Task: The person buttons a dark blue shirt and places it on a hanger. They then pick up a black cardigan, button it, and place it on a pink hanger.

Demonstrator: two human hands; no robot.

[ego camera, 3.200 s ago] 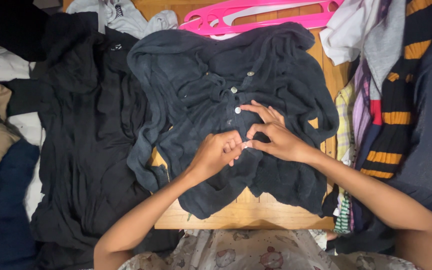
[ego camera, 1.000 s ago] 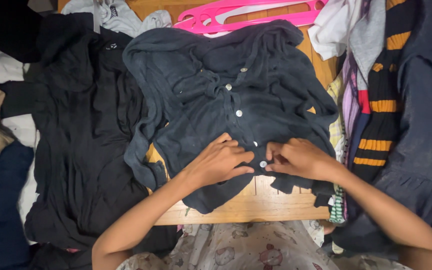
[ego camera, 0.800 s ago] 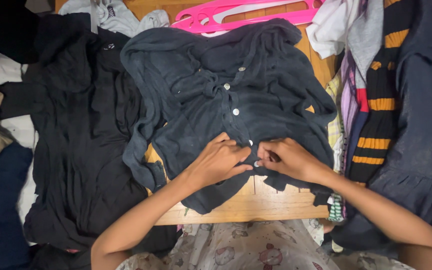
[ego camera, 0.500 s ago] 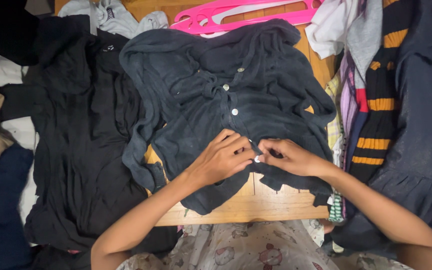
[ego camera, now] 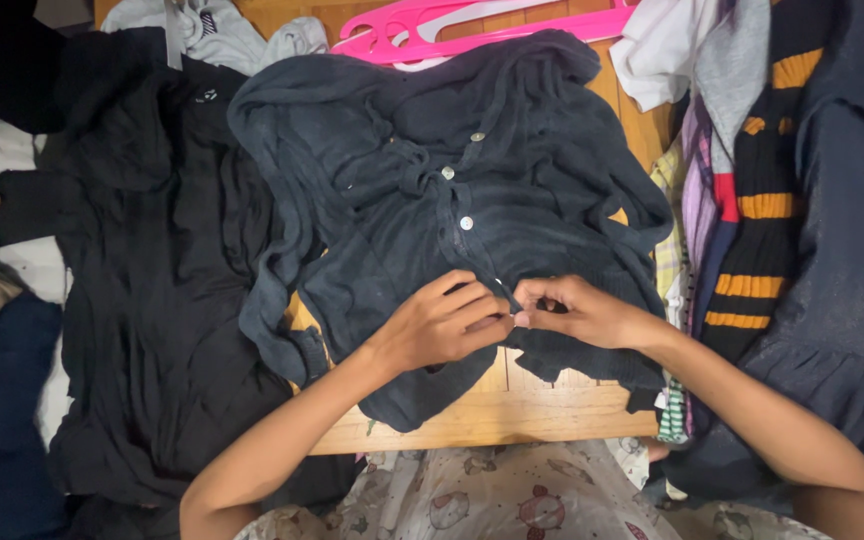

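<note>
A dark navy buttoned cardigan (ego camera: 422,170) lies spread front-up on a wooden table (ego camera: 492,425). Three pale buttons run down its placket. My left hand (ego camera: 437,325) and my right hand (ego camera: 577,312) meet at the lower placket, fingertips pinched together on the fabric near the hem. The button under my fingers is hidden. Both forearms reach in from the bottom edge.
A black garment (ego camera: 152,300) lies to the left, over pale and tan clothes. Pink plastic hangers (ego camera: 472,20) rest at the table's far edge. At the right hang a black-and-orange striped garment (ego camera: 762,220) and a dark blue one (ego camera: 852,200).
My hands have moved down the placket from mid-chest to near the hem. The white button seen between them a second ago is now covered by my fingers.
</note>
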